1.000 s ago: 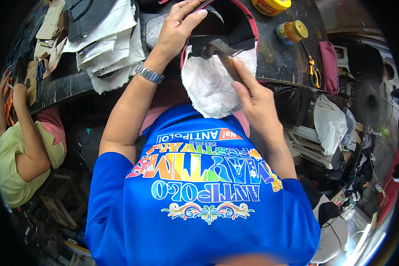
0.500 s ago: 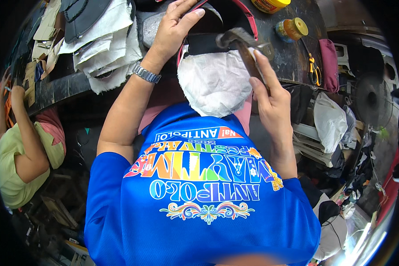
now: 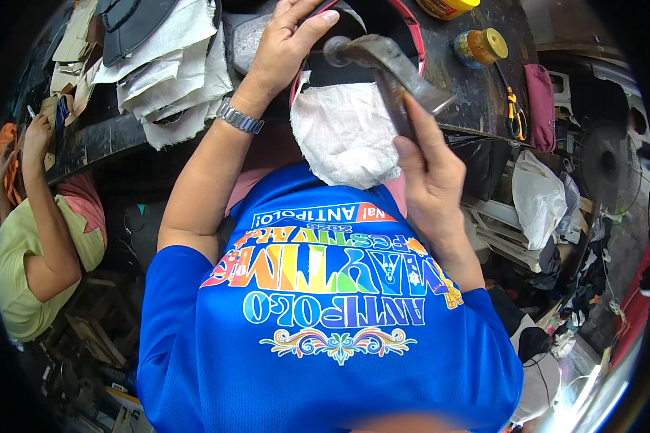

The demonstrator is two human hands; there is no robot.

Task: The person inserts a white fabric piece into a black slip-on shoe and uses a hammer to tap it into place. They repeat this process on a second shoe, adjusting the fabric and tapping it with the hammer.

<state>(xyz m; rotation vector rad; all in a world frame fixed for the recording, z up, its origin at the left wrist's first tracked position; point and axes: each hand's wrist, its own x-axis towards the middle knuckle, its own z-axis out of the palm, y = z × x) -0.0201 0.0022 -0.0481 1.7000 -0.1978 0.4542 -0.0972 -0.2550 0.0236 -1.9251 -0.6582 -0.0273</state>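
Hammer (image 3: 383,61) sits in our right hand (image 3: 430,177), raised over the workpiece with its round face turned toward our left hand (image 3: 285,43). Our right fingers wrap tight round the handle low down, forefinger laid up along it, wrist bent back. Our left hand lies palm down on the top edge of the dark piece with red trim (image 3: 410,36), fingers bent over it, thumb out toward the hammer head. Whether that hand grips the piece or only presses it flat, we cannot tell. White cloth (image 3: 347,133) hangs from under the piece over the edge of the bench (image 3: 477,101) toward our lap.

What worries us is how near the hammer face stands to our left thumb: a blow that lands a little left would catch it. A glancing hit on the curved red rim could skid the head off sideways. If our left hand only rests there, the piece may slide on the loose cloth. The small jar (image 3: 480,47) and the scissors (image 3: 514,115) lie close on our right, within a wide backswing.
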